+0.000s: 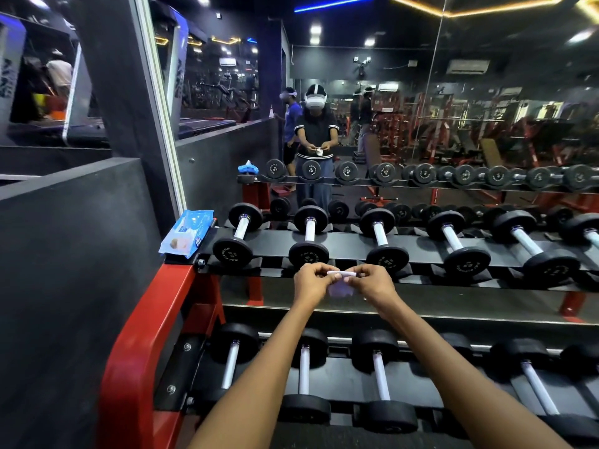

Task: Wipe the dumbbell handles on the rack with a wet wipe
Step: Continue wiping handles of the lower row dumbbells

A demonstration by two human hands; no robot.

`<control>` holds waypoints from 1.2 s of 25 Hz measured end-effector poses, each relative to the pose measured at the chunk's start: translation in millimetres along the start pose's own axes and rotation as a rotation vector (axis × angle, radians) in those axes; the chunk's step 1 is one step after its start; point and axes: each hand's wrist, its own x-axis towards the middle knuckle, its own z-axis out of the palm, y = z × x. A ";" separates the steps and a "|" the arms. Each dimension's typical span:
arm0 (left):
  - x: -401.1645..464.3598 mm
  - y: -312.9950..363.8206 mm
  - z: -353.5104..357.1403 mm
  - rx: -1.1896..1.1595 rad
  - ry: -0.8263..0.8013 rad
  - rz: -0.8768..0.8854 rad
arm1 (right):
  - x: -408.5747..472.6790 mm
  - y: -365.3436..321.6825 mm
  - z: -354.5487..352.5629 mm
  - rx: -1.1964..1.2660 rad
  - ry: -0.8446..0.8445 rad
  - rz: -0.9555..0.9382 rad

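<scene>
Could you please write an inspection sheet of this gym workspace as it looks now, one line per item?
Surface: red-and-black dumbbell rack, two tiers in view, against a mirror wall.
Job's things: dumbbells lie in rows on both tiers; wet wipe held between both hands above the upper tier, touching no handle; wipe pack rests on the rack's left end.
Clutter: nothing seen.
Grippers: left hand and right hand each pinch one end of the wipe with curled fingers.
Cables: nothing seen.
Surroundings: mirror reflects the person, other people and gym machines; dark wall on the left.
</scene>
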 end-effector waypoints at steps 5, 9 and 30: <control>-6.1 13.4 -4.9 -0.193 -0.114 -0.106 | -1.8 -7.7 -8.5 0.137 -0.062 0.037; -10.8 20.3 -4.1 -0.393 -0.269 -0.292 | -8.7 -12.8 -6.7 0.285 -0.011 0.051; -23.1 23.2 -6.8 -0.563 -0.161 -0.451 | -19.4 -15.2 -2.2 0.541 -0.007 0.214</control>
